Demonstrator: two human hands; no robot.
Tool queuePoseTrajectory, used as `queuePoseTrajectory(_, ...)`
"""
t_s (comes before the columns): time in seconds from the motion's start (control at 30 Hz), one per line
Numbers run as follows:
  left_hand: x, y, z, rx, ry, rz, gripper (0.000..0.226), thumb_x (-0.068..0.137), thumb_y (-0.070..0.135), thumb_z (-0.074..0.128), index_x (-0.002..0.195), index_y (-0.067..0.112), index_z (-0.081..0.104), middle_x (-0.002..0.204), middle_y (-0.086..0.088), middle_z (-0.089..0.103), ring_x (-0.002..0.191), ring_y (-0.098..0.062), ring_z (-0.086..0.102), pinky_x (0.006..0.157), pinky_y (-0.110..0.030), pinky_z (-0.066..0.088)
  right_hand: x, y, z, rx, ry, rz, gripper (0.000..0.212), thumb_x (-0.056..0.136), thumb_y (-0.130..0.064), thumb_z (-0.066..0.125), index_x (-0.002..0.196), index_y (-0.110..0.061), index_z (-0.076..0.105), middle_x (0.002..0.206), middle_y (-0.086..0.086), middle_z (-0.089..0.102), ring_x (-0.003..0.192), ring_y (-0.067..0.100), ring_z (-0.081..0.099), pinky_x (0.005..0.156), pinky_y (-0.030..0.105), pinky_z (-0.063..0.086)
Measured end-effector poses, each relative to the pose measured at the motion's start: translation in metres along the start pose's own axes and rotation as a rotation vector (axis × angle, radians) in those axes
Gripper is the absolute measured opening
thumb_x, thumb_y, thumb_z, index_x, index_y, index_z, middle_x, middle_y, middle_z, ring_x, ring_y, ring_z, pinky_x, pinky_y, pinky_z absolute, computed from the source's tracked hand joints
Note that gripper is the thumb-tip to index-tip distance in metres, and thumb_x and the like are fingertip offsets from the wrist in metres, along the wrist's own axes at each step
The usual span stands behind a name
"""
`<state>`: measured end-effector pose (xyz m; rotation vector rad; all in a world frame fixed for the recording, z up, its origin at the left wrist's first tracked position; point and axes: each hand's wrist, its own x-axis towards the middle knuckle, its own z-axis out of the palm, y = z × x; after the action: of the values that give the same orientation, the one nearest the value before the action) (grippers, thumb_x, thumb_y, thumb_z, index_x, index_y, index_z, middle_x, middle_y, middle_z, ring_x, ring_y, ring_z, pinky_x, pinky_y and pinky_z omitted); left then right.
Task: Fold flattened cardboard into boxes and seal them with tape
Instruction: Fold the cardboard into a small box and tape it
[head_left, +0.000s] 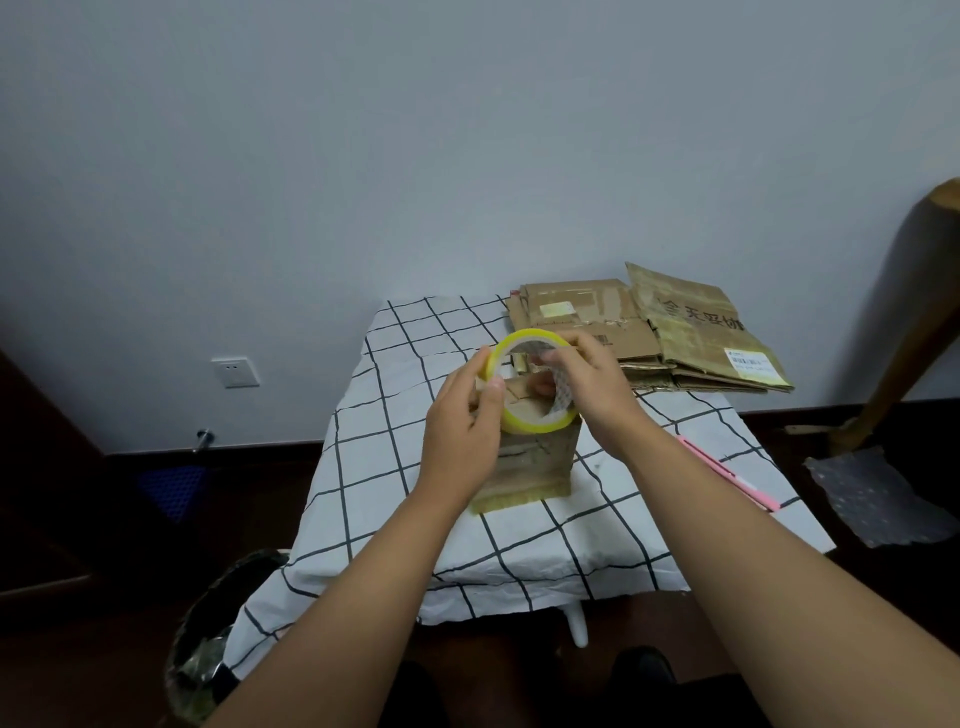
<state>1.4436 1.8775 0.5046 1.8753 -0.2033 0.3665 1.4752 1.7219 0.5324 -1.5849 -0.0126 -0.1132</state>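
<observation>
A roll of tape (530, 387) with yellow edges is held above a small cardboard box (530, 465), tilted so its open centre faces up and toward the person. The left hand (462, 431) grips the roll's left rim, thumb on the near edge and fingers curled behind. The right hand (587, 384) pinches at the roll's upper rim between thumb and fingertips, with its other fingers running inside the ring. The box stands upright on the desk (519, 540), its long axis vertical; its top is hidden by the roll and hands, so I cannot tell what is in it. The desk wears a white cloth with a black grid. At its far right corner lies a stack of flattened cardboard (660, 332), and a pink strip (727, 473) lies near the right edge.
</observation>
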Motion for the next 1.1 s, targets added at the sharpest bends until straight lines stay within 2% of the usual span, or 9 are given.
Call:
queuePoseTrajectory(0.07,0.002,-0.001,0.001,-0.110,0.076,-0.108,0.032,0.103,0.029,0.049,0.133,0.024,0.060,0.110,0.020,0.064,0.096,0.012,0.059,0.082,-0.006,0.046,-0.003,0.003,-0.004,0.006,-0.027,0.018,0.014,0.095,-0.006,0.049,0.102,-0.009,0.061,0.099,0.007,0.069,0.082,0.011,0.070,0.070,0.027,0.056)
queuePoseTrajectory(0.17,0.007,-0.002,0.000,-0.271,0.238,-0.241,0.013,0.099,0.031,0.056,0.102,0.023,0.066,0.100,0.016,0.067,0.097,-0.003,0.064,0.088,-0.032,0.056,-0.005,0.005,-0.008,-0.014,-0.102,-0.003,0.022,0.097,-0.006,0.047,0.101,-0.014,0.068,0.082,0.000,0.068,0.072,0.007,0.064,0.060,0.019,0.050)
queuePoseTrajectory(0.3,0.010,0.001,-0.003,-0.323,0.332,-0.218,0.021,0.094,0.037,0.064,0.082,0.021,0.057,0.090,0.011,0.065,0.095,-0.014,0.063,0.082,-0.030,0.054,-0.001,0.004,-0.005,-0.038,-0.158,0.006,0.027,0.103,-0.018,0.046,0.112,-0.026,0.069,0.073,-0.005,0.065,0.063,0.006,0.056,0.060,0.017,0.044)
queuePoseTrajectory(0.37,0.013,0.001,-0.004,-0.355,0.327,-0.195,0.029,0.090,0.051,0.064,0.083,0.023,0.058,0.092,0.009,0.066,0.092,-0.015,0.062,0.084,-0.038,0.053,0.002,0.006,-0.004,-0.061,-0.151,-0.001,0.027,0.102,-0.023,0.045,0.112,-0.028,0.070,0.083,0.006,0.062,0.068,0.014,0.050,0.064,0.023,0.040)
queuePoseTrajectory(0.43,0.015,0.001,-0.003,-0.367,0.306,-0.208,0.029,0.091,0.057,0.058,0.090,0.029,0.062,0.097,0.011,0.068,0.089,-0.012,0.063,0.081,-0.038,0.054,0.004,0.006,-0.003,-0.065,-0.115,0.002,0.029,0.103,-0.024,0.043,0.116,-0.022,0.069,0.087,0.005,0.069,0.068,0.008,0.056,0.066,0.022,0.041)
queuePoseTrajectory(0.57,0.011,0.003,0.002,-0.308,0.293,-0.206,0.017,0.102,0.029,0.052,0.100,0.039,0.065,0.102,0.025,0.067,0.099,0.005,0.062,0.091,-0.037,0.056,0.005,0.010,-0.002,-0.010,-0.037,0.033,0.032,0.102,-0.028,0.042,0.109,-0.021,0.072,0.089,0.012,0.074,0.081,0.018,0.063,0.074,0.032,0.047)
queuePoseTrajectory(0.8,0.012,0.000,0.005,-0.259,0.315,-0.195,0.020,0.101,0.021,0.055,0.114,0.033,0.064,0.121,0.010,0.063,0.111,-0.006,0.062,0.096,-0.038,0.055,0.006,0.012,-0.001,0.074,0.003,0.061,0.032,0.103,-0.028,0.043,0.108,-0.018,0.072,0.084,0.011,0.072,0.074,0.017,0.060,0.065,0.027,0.045)
queuePoseTrajectory(1.0,0.014,0.002,-0.006,-0.189,0.274,-0.116,0.015,0.100,0.018,0.056,0.106,0.024,0.069,0.112,0.002,0.068,0.094,-0.005,0.066,0.078,-0.023,0.058,0.009,0.013,-0.003,0.132,0.001,0.112,0.032,0.101,-0.028,0.045,0.108,-0.014,0.072,0.086,0.013,0.075,0.082,0.025,0.063,0.073,0.035,0.049)
queuePoseTrajectory(1.1,0.017,0.005,-0.005,-0.091,0.301,-0.081,0.013,0.101,0.021,0.055,0.100,0.025,0.067,0.106,0.003,0.068,0.091,-0.007,0.064,0.074,-0.018,0.055,0.009,0.013,-0.004,0.114,-0.004,0.099,0.034,0.102,-0.030,0.046,0.106,-0.012,0.073,0.074,0.006,0.072,0.069,0.018,0.061,0.067,0.035,0.048)
